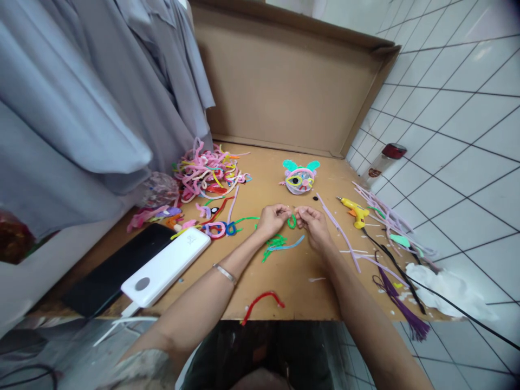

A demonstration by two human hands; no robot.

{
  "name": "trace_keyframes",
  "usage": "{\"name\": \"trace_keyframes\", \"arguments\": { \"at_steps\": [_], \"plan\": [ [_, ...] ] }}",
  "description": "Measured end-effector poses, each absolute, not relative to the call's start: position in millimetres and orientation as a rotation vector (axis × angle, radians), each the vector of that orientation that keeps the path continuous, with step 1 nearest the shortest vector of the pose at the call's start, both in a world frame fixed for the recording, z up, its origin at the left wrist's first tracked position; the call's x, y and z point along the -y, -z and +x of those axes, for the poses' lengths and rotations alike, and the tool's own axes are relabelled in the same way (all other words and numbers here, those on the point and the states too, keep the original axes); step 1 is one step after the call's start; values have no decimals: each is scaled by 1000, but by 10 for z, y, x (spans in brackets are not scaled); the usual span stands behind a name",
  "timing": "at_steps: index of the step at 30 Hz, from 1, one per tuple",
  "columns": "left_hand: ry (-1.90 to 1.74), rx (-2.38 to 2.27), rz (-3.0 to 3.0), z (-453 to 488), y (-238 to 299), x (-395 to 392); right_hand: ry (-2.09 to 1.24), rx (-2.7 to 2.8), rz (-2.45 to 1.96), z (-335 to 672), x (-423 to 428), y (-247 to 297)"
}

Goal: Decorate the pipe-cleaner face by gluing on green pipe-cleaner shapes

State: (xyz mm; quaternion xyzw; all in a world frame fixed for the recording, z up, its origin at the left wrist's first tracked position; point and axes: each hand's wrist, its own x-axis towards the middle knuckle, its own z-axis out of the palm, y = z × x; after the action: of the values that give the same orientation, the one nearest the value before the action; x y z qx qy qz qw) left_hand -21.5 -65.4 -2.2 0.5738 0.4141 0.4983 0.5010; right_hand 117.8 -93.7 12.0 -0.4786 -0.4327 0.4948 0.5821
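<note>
Over the middle of the table, my left hand (pixel 274 220) and my right hand (pixel 312 223) meet with fingertips pinched. Between them hangs a green pipe cleaner (pixel 292 221) bent into a small loop, gripped from both sides. Just below my left hand lies a pile of green pipe cleaner pieces (pixel 275 245), with a light blue pipe cleaner (pixel 290 245) across it. Beyond my hands sits a round pipe-cleaner figure (pixel 299 180) with teal ears and one yellow-rimmed eye. A small black disc (pixel 315 198) lies to its right.
A yellow glue gun (pixel 356 211) lies at right near lilac pipe cleaners (pixel 339 230) and a purple tassel (pixel 406 311). At left are a white power bank (pixel 166 266), a black flat object (pixel 122 271) and a tangled pipe-cleaner heap (pixel 207 170). A red pipe cleaner (pixel 262 300) lies near the front edge.
</note>
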Motion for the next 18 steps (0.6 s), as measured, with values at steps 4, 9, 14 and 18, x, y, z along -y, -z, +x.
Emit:
{"name": "trace_keyframes", "arguments": {
  "at_steps": [4, 9, 14, 18],
  "plan": [
    [-1264, -891, 1071, -209, 34, 617, -1074, 1000, -1154, 1136, 949, -129],
    [-1316, -804, 879, -175, 40, 620, -1103, 1073, -1143, 1023, 990, -97],
    [-1250, -766, 871, -117, 42, 675, -1026, 1072, -1179, 1018, 970, -38],
    [-1209, -739, 893, -114, 39, 694, -940, 1090, -1220, 1082, 936, -9]
  ]
}}
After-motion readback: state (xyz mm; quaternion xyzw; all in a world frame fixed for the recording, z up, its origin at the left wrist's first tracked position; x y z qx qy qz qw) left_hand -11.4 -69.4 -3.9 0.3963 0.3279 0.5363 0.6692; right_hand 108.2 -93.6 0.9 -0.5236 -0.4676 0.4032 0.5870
